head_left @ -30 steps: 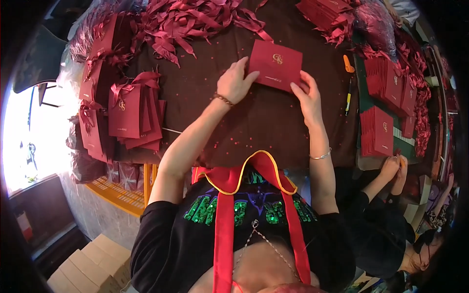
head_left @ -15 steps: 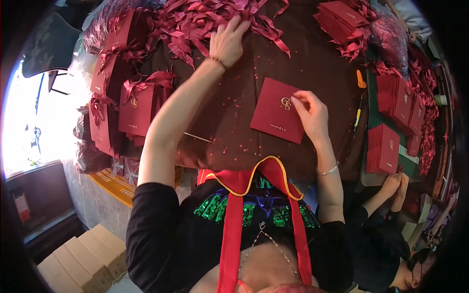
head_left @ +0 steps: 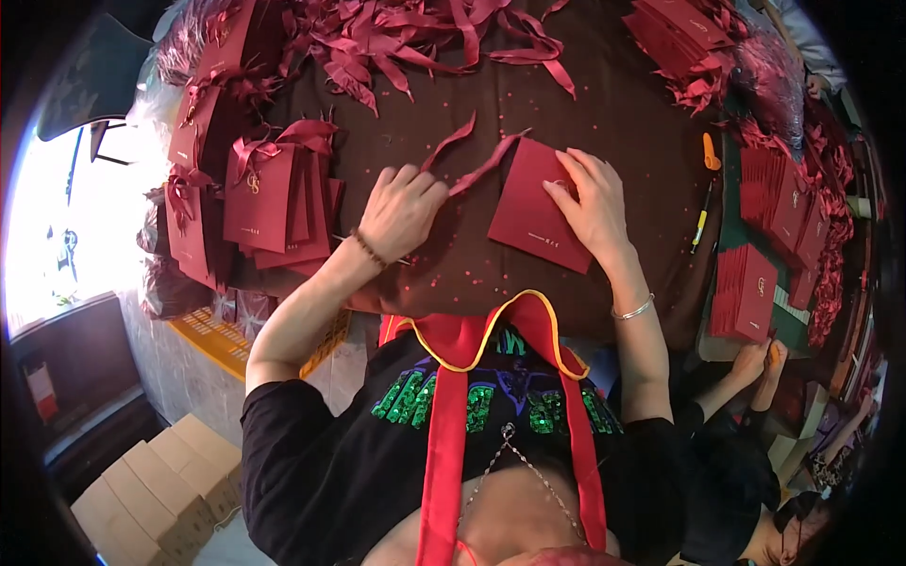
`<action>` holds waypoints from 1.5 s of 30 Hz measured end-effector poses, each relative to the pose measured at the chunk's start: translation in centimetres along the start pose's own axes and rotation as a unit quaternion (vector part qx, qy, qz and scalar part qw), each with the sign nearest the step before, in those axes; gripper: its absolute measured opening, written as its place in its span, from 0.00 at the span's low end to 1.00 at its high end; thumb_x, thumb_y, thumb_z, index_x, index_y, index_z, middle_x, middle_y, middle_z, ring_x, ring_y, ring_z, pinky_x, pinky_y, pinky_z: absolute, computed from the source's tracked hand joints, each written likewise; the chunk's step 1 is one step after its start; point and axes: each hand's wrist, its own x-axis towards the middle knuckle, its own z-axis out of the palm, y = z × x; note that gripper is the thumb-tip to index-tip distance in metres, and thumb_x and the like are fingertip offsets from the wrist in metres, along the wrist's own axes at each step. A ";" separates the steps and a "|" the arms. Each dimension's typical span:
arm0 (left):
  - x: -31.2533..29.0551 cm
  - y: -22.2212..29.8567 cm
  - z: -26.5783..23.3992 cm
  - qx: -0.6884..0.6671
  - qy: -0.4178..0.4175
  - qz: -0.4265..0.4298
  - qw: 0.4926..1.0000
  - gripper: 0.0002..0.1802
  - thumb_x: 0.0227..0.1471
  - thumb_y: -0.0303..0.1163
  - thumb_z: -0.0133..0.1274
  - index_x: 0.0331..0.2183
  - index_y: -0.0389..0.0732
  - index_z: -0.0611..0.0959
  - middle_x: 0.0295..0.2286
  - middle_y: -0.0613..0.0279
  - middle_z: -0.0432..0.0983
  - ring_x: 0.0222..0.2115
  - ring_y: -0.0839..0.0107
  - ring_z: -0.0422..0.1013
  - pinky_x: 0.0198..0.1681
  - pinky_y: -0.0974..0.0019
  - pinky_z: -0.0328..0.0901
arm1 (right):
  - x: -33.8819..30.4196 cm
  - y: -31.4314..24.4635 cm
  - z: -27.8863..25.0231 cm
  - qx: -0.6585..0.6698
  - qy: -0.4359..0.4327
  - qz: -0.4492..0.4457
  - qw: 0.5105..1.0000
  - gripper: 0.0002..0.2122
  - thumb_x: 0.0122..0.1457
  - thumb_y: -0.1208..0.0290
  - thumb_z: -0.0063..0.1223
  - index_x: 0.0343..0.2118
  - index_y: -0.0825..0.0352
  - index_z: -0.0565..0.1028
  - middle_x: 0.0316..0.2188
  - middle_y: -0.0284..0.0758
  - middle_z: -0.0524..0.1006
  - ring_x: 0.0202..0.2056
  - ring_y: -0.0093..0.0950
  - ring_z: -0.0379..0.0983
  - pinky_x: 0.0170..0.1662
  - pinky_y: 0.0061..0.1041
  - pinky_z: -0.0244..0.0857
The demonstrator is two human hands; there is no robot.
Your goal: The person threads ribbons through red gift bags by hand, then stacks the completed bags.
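Head view: left hand (head_left: 401,209) pinching 1 dark red ribbon (head_left: 472,162), grip closed; right hand (head_left: 590,203) flat, grip wide, pressing red envelope (head_left: 533,212) onto desk (head_left: 604,104).

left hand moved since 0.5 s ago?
Yes. The left hand has come back from the ribbon pile at the table's far edge toward the person, and now holds a ribbon beside the red paper bag.

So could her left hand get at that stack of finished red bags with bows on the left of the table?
Probably yes. The left hand is closed on a red ribbon, and the stack of red bags lies close beside it on the dark table with nothing between. It would likely need to drop the ribbon first.
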 end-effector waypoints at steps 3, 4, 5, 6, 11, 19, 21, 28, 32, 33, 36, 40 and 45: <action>-1.9 -0.4 -0.6 -0.013 -0.045 -0.043 0.998 0.03 0.47 0.31 0.50 0.26 0.44 0.75 0.24 0.64 0.69 0.29 0.66 0.66 0.33 0.64 0.59 | 0.0 -0.4 0.8 -0.050 -0.008 -0.012 0.999 0.19 0.51 0.62 0.56 0.43 0.67 0.73 0.42 0.37 0.72 0.44 0.37 0.67 0.48 0.34 0.60; -2.3 -0.5 -0.9 -0.025 -0.079 -0.074 0.994 0.04 0.48 0.32 0.51 0.27 0.43 0.77 0.24 0.63 0.70 0.29 0.64 0.67 0.33 0.64 0.60 | 0.0 -0.6 0.8 -0.036 -0.019 0.005 0.999 0.19 0.50 0.61 0.57 0.43 0.67 0.74 0.41 0.36 0.71 0.43 0.36 0.67 0.47 0.35 0.60; -2.1 -0.5 -0.9 -0.026 -0.080 -0.076 0.994 0.04 0.48 0.32 0.51 0.27 0.43 0.77 0.24 0.63 0.70 0.29 0.64 0.67 0.33 0.64 0.60 | -0.1 -0.7 0.9 -0.023 -0.029 0.023 0.999 0.20 0.50 0.60 0.57 0.43 0.66 0.74 0.39 0.35 0.71 0.41 0.35 0.67 0.45 0.35 0.60; -1.4 -0.6 -0.6 -0.062 -0.018 -0.100 0.993 0.05 0.48 0.32 0.51 0.27 0.43 0.77 0.24 0.62 0.71 0.29 0.63 0.68 0.32 0.63 0.60 | -0.3 -0.9 1.0 -0.023 -0.031 0.023 0.999 0.20 0.50 0.60 0.57 0.43 0.66 0.74 0.39 0.35 0.71 0.41 0.35 0.67 0.45 0.35 0.60; 3.4 -1.8 3.4 0.001 0.111 -0.151 0.982 0.09 0.49 0.38 0.52 0.30 0.44 0.78 0.25 0.60 0.73 0.26 0.59 0.71 0.28 0.57 0.61 | -1.6 -2.8 0.7 -0.047 -0.036 0.027 0.998 0.20 0.46 0.57 0.60 0.40 0.63 0.75 0.37 0.31 0.69 0.38 0.33 0.66 0.40 0.34 0.61; 5.3 -2.5 4.0 -0.070 0.121 -0.202 0.969 0.05 0.44 0.38 0.55 0.27 0.50 0.81 0.32 0.69 0.73 0.39 0.63 0.66 0.40 0.54 0.55 | -3.4 -4.4 0.2 0.049 -0.060 0.075 0.994 0.17 0.43 0.64 0.63 0.35 0.62 0.71 0.34 0.32 0.70 0.38 0.34 0.66 0.40 0.33 0.59; 4.6 -1.8 2.4 -0.088 0.153 -0.165 0.970 0.05 0.44 0.37 0.56 0.27 0.49 0.80 0.34 0.69 0.74 0.42 0.64 0.65 0.43 0.55 0.52 | -3.4 -4.8 -0.7 0.055 -0.044 0.069 0.995 0.17 0.44 0.65 0.63 0.35 0.63 0.69 0.33 0.34 0.73 0.37 0.36 0.69 0.38 0.33 0.62; 0.1 6.0 -0.7 -0.163 0.096 -0.100 0.977 0.04 0.44 0.32 0.57 0.28 0.47 0.80 0.24 0.70 0.75 0.30 0.70 0.69 0.41 0.61 0.53 | -4.0 -4.7 -1.6 0.221 -0.141 0.210 0.942 0.16 0.48 0.69 0.60 0.38 0.68 0.70 0.28 0.39 0.78 0.30 0.30 0.76 0.34 0.25 0.68; -0.7 8.8 0.8 -0.177 0.077 -0.109 0.975 0.05 0.45 0.32 0.57 0.29 0.47 0.82 0.22 0.69 0.72 0.27 0.71 0.68 0.38 0.64 0.53 | -4.1 -4.6 -1.9 0.313 -0.171 0.211 0.910 0.13 0.51 0.75 0.56 0.40 0.70 0.72 0.30 0.37 0.79 0.33 0.19 0.74 0.35 0.19 0.67; -0.6 9.1 0.9 -0.182 0.090 -0.110 0.973 0.05 0.45 0.31 0.57 0.29 0.47 0.82 0.22 0.69 0.72 0.28 0.71 0.68 0.38 0.64 0.53 | -4.2 -4.7 -2.0 0.312 -0.170 0.213 0.910 0.13 0.51 0.75 0.56 0.40 0.70 0.72 0.30 0.37 0.79 0.33 0.19 0.74 0.35 0.19 0.67; -0.1 9.5 1.2 -0.179 0.107 -0.122 0.970 0.05 0.44 0.31 0.57 0.29 0.47 0.82 0.23 0.70 0.72 0.29 0.71 0.68 0.39 0.64 0.53 | -4.5 -4.7 -1.9 0.365 -0.168 0.213 0.890 0.14 0.52 0.76 0.55 0.42 0.71 0.72 0.31 0.36 0.79 0.33 0.18 0.73 0.37 0.19 0.67; 0.6 9.3 1.9 -0.159 0.164 -0.123 0.966 0.04 0.42 0.32 0.58 0.26 0.48 0.81 0.22 0.71 0.71 0.29 0.71 0.66 0.37 0.61 0.51 | -4.5 -4.7 -1.9 0.364 -0.166 0.204 0.894 0.14 0.52 0.77 0.55 0.43 0.71 0.72 0.33 0.36 0.78 0.35 0.19 0.73 0.39 0.20 0.67; 1.0 9.7 1.6 -0.152 0.141 -0.139 0.968 0.04 0.43 0.31 0.58 0.27 0.47 0.81 0.24 0.71 0.72 0.31 0.70 0.67 0.41 0.63 0.51 | -4.3 -5.1 -2.0 0.341 -0.167 0.193 0.905 0.14 0.52 0.77 0.54 0.42 0.71 0.72 0.34 0.37 0.78 0.36 0.20 0.73 0.39 0.20 0.67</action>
